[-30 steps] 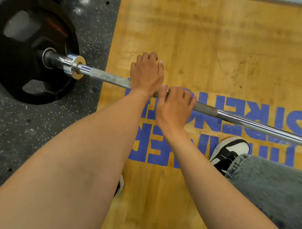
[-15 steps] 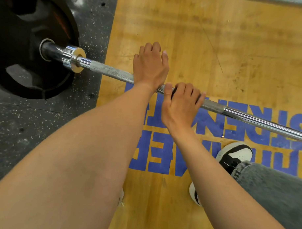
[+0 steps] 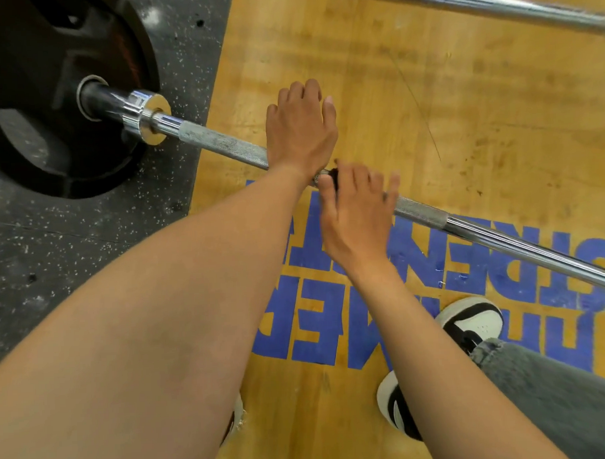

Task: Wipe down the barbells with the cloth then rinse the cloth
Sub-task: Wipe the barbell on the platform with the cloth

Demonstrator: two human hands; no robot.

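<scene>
Two hands are on the barbell [image 3: 222, 143], which lies low across the wooden platform [image 3: 427, 122], one end in a black plate [image 3: 49, 100]. Our left hand [image 3: 299, 130] curls over the knurled shaft; our right hand [image 3: 357, 213] pinches a dark scrap, probably the cloth [image 3: 331, 175], against it. We judge the bar heavy, stiff and prone to rolling, the cloth soft; the knurling gives our best grip.

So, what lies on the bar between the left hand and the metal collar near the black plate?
Only bare knurled bar, in the head view, from the left hand to the collar.
</scene>
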